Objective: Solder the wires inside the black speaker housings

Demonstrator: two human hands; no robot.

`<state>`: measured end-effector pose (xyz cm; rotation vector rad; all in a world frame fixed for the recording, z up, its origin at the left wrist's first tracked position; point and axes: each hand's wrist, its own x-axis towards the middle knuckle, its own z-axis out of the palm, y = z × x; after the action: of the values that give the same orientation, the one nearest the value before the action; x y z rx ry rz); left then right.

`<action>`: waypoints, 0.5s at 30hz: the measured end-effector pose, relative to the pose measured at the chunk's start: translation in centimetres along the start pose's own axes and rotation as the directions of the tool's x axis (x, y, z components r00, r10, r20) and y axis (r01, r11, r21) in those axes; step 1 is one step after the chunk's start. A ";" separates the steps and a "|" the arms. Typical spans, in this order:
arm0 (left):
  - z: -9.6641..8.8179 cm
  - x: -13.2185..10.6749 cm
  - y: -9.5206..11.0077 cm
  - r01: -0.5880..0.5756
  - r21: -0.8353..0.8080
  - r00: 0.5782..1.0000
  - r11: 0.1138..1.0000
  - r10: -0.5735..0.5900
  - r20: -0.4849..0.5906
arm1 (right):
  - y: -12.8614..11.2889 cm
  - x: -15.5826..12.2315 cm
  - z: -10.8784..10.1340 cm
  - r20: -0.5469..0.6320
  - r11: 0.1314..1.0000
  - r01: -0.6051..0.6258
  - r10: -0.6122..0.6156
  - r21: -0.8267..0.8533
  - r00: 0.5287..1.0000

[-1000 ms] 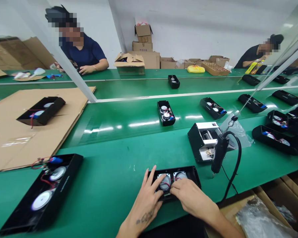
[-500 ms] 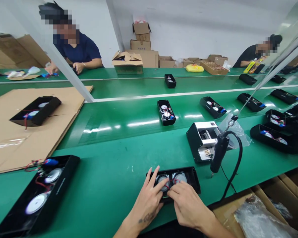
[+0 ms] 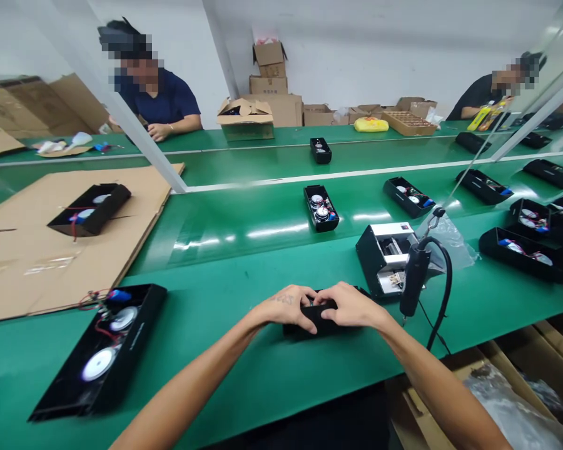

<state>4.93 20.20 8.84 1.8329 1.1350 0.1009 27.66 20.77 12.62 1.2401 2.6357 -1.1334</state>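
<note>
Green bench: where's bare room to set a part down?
Widest patch: bench between the open case at left and the left forearm. Smaller: between it and the right forearm, this side of the case that the left hand and right hand touch. Crowded: right side, with machine, hanging tool, plastic bag, black cases.

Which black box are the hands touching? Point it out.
The black box in front and left of the silver-topped machine: left hand and right hand both touch it, and no other box.
</note>
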 end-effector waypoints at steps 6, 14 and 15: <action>-0.7 1.0 -0.3 -0.014 -0.112 0.998 0.994 0.021 0.060 | -0.3 1.3 0.1 0.024 0.997 0.022 -0.021 -0.071 1.000; -0.4 0.8 -0.2 -0.031 -0.133 0.998 0.991 0.038 0.050 | -0.7 1.6 0.5 0.058 0.992 0.015 -0.008 -0.124 0.998; -0.4 0.8 -0.1 -0.034 -0.130 0.998 0.991 0.040 0.048 | -0.7 1.5 0.6 0.053 0.991 0.013 -0.006 -0.136 0.999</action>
<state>5.09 21.03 8.73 1.7325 1.0353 0.1450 26.00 21.13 12.19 1.1577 2.6326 -0.9545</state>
